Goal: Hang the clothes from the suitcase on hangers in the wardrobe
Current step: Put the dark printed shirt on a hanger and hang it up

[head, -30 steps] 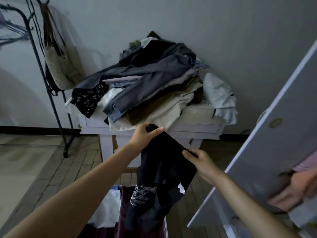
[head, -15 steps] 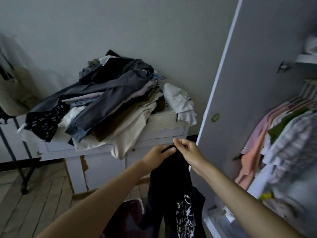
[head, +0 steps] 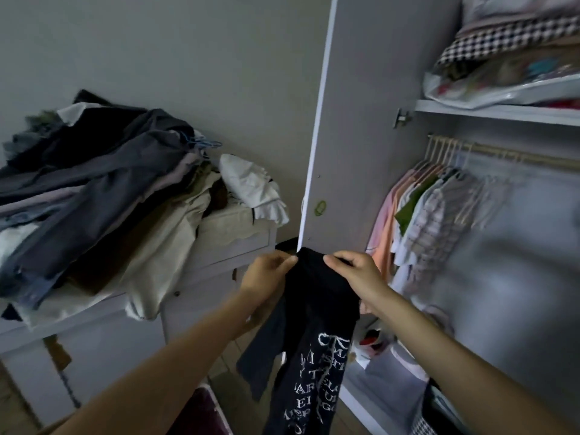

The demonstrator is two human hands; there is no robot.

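Note:
A black garment with white lettering [head: 314, 340] hangs down in front of me. My left hand [head: 266, 274] pinches its top edge on the left, and my right hand [head: 357, 271] grips the same edge on the right. The open wardrobe [head: 518, 277] stands to the right, its rail [head: 502, 152] carrying several shirts on pale hangers [head: 439, 152]. A corner of the dark red suitcase [head: 201, 412] shows at the bottom, below my left forearm.
The wardrobe door [head: 361, 120] stands open just behind my hands. A white table [head: 219, 246] on the left bears a big pile of clothes [head: 94, 199]. Folded bedding in a plastic bag [head: 502, 73] lies on the wardrobe's upper shelf.
My view has swung right from the table toward the wardrobe. Both hands lifted the black garment and now hold its top edge a little apart, in front of the door's edge.

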